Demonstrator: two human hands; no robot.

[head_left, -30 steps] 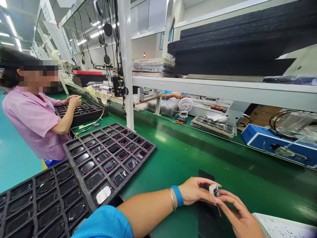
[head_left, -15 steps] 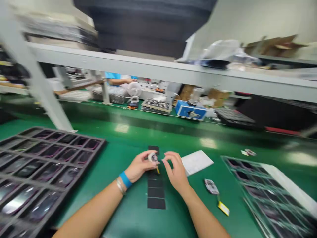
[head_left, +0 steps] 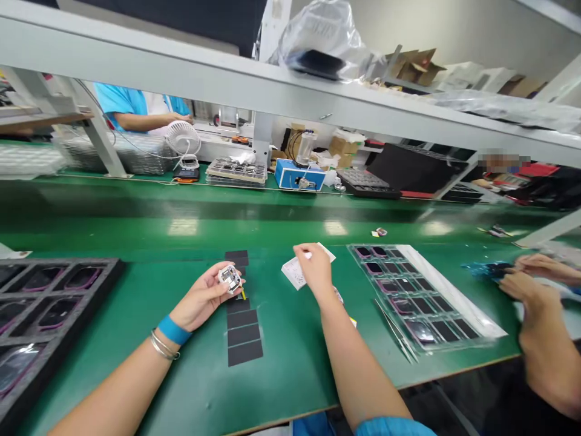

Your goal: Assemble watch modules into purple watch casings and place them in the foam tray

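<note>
My left hand (head_left: 200,301) is closed around the edges of a small white electronic module (head_left: 230,277), whose circuit side faces up. A yellow tab (head_left: 244,294) hangs from beneath it. Below lies a column of black rectangular pieces (head_left: 245,355) on the green table. My right hand (head_left: 316,272) is above a printed white sheet (head_left: 294,276), thumb and fingertips pinched together; whatever they may hold is too small to make out. Behind my right wrist, a second module (head_left: 338,295) with a yellow tab (head_left: 353,323) is mostly hidden by the forearm.
A foam tray (head_left: 109,266) of purple-rimmed parts stands left. On the right lie tweezers (head_left: 396,330) and a clear tray (head_left: 429,348) of dark parts. Another person's hands (head_left: 529,281) work at far right. Across the back run a shelf beam (head_left: 290,91), fan (head_left: 182,138) and blue box (head_left: 281,175).
My view has swung right. My right hand has moved away from the module to over the white sheet. The left hand still holds the module, now turned with its circuit side showing.
</note>
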